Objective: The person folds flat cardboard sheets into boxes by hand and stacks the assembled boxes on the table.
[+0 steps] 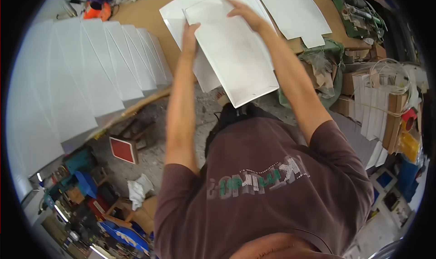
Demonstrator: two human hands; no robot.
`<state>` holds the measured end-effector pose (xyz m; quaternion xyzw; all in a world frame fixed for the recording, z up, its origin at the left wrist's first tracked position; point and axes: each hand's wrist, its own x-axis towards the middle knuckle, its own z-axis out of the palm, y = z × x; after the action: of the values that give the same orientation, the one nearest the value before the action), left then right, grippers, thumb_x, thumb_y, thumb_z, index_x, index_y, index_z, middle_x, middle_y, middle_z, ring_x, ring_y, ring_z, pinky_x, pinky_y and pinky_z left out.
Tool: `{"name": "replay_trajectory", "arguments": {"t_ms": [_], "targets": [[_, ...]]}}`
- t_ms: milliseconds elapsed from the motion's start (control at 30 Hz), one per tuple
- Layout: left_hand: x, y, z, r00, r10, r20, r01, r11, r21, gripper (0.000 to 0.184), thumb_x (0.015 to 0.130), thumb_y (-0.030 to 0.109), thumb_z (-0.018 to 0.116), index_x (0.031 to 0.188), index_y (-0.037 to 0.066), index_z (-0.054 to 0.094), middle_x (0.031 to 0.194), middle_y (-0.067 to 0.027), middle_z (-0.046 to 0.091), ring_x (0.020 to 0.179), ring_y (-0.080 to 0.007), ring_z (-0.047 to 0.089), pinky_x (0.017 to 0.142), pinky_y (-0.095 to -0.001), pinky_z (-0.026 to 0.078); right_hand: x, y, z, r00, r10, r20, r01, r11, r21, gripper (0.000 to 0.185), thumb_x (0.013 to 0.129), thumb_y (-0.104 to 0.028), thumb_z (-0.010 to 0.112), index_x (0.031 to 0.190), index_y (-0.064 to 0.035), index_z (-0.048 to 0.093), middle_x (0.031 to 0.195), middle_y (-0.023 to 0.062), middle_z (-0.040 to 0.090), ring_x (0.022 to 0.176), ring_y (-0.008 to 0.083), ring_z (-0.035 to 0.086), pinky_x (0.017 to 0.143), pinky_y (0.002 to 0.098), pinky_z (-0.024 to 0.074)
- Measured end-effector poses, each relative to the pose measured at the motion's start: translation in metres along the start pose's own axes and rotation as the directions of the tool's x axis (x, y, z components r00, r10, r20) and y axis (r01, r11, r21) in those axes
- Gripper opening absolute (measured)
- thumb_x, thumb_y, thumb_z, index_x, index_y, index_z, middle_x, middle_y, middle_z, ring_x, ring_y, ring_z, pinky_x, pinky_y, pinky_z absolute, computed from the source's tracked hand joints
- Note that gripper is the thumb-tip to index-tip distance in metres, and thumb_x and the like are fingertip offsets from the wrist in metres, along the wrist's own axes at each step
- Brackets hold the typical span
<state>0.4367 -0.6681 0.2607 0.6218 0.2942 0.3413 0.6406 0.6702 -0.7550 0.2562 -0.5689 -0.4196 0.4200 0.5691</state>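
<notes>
A long, shallow white cardboard box [238, 54] with raised edges is tilted between my hands, its near end hanging past the table edge. My left hand [190, 38] is closed on its left side, the thumb over the rim and the other fingers mostly hidden. My right hand [245, 14] grips the right side near the far end, slightly blurred. Under the box are flat white cardboard sheets [171, 13]. To the right, another white cut sheet [295, 13] lies on the brown table [165, 45].
Overlapping white panels [86, 63] cover the left side. A green bag [334, 63] hangs at the table's right edge near stacked cardboard [374, 104]. A red-topped stool [123, 150] stands on the floor at left. Tools and clutter fill the lower left.
</notes>
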Motion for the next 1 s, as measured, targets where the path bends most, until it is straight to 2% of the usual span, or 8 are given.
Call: {"name": "replay_trajectory", "arguments": {"t_ms": [233, 367, 467, 667, 833, 867, 967, 1000], "targets": [[-0.038, 0.121, 0.043, 0.887, 0.462, -0.006, -0.459, 0.881, 0.113, 0.032, 0.082, 0.004, 0.056, 0.112, -0.003, 0.061, 0.11, -0.0123, 0.066, 0.105, -0.021, 0.061, 0.091, -0.0341, 0.048, -0.072, -0.131, 0.036, 0.872, -0.407, -0.272, 0.477, 0.828, 0.294, 0.056, 0.065, -0.002, 0.065, 0.121, -0.0025, 0.065, 0.125, 0.0088, 0.062, 0.114, 0.0197, 0.054, 0.098, 0.0337, 0.0444], [0.027, 0.086, 0.009, 0.838, 0.391, 0.38, -0.543, 0.658, 0.521, 0.058, 0.085, 0.0, 0.065, 0.14, 0.006, 0.048, 0.121, -0.0186, 0.065, 0.111, -0.0314, 0.063, 0.086, -0.0429, 0.052, -0.011, -0.091, 0.007, 0.958, -0.24, 0.157, 0.272, 0.935, -0.229, 0.059, 0.075, -0.008, 0.075, 0.131, -0.0022, 0.058, 0.116, 0.0115, 0.067, 0.099, 0.0255, 0.06, 0.098, 0.0397, 0.0448], [0.064, 0.043, 0.002, 0.877, -0.269, 0.399, -0.35, 0.212, 0.912, 0.049, 0.092, 0.018, 0.062, 0.138, 0.004, 0.051, 0.113, -0.0207, 0.069, 0.107, -0.0361, 0.065, 0.088, -0.0479, 0.051, 0.015, -0.044, 0.018, 0.904, -0.143, 0.404, 0.414, 0.531, -0.739, 0.039, 0.085, -0.013, 0.067, 0.124, -0.0054, 0.065, 0.116, 0.0176, 0.07, 0.107, 0.0365, 0.065, 0.088, 0.0407, 0.052], [0.09, 0.047, 0.008, 0.76, -0.496, 0.42, -0.439, 0.084, 0.894, 0.045, 0.094, 0.027, 0.059, 0.132, 0.003, 0.059, 0.108, -0.0252, 0.069, 0.108, -0.045, 0.063, 0.092, -0.0518, 0.051, 0.037, -0.083, 0.053, 0.88, 0.283, 0.381, 0.375, 0.076, -0.924, 0.039, 0.093, -0.025, 0.063, 0.128, -0.008, 0.061, 0.099, 0.0193, 0.071, 0.097, 0.0361, 0.068, 0.083, 0.0471, 0.0534], [0.03, 0.028, 0.029, 0.845, 0.274, 0.46, -0.426, -0.175, 0.888, 0.083, 0.081, 0.052, 0.07, 0.141, -0.002, 0.047, 0.135, -0.024, 0.055, 0.13, -0.0437, 0.049, 0.111, -0.073, 0.015, 0.033, -0.059, 0.011, 0.93, 0.08, 0.358, 0.342, 0.165, -0.925, 0.025, 0.093, -0.027, 0.063, 0.084, -0.0048, 0.072, 0.089, 0.0194, 0.072, 0.087, 0.0385, 0.069, 0.076, 0.0493, 0.0544], [-0.014, 0.06, 0.053, 0.88, 0.166, 0.444, -0.451, 0.004, 0.892, 0.097, 0.083, 0.064, 0.063, 0.149, -0.003, 0.035, 0.155, -0.028, 0.031, 0.146, -0.0508, 0.022, 0.113, -0.073, 0.006, 0.031, -0.068, 0.008, 0.935, 0.054, 0.35, 0.344, 0.093, -0.934, 0.028, 0.092, -0.029, 0.063, 0.085, -0.0039, 0.072, 0.09, 0.0201, 0.071, 0.086, 0.0393, 0.069, 0.076, 0.0495, 0.0544], [-0.154, 0.051, 0.06, 0.693, -0.022, 0.721, -0.655, 0.397, 0.642, 0.09, 0.088, 0.05, 0.062, 0.153, -0.002, 0.027, 0.141, -0.0321, 0.047, 0.134, -0.0432, 0.045, 0.113, -0.0591, 0.026, 0.016, -0.167, -0.006, 0.945, 0.104, 0.31, 0.318, -0.073, -0.945, 0.022, 0.088, -0.027, 0.066, 0.085, -0.0056, 0.072, 0.097, 0.0207, 0.07, 0.1, 0.0382, 0.065, 0.08, 0.0487, 0.052], [-0.18, 0.11, 0.055, 0.575, -0.17, 0.801, -0.562, 0.629, 0.537, 0.086, 0.087, 0.039, 0.069, 0.15, -0.004, 0.031, 0.132, -0.035, 0.055, 0.127, -0.041, 0.055, 0.112, -0.0492, 0.036, 0.013, -0.187, -0.025, 0.859, -0.295, 0.418, 0.43, -0.024, -0.902, 0.016, 0.087, -0.019, 0.067, 0.084, -0.005, 0.073, 0.094, 0.0198, 0.071, 0.092, 0.037, 0.067, 0.077, 0.047, 0.0518]]}}
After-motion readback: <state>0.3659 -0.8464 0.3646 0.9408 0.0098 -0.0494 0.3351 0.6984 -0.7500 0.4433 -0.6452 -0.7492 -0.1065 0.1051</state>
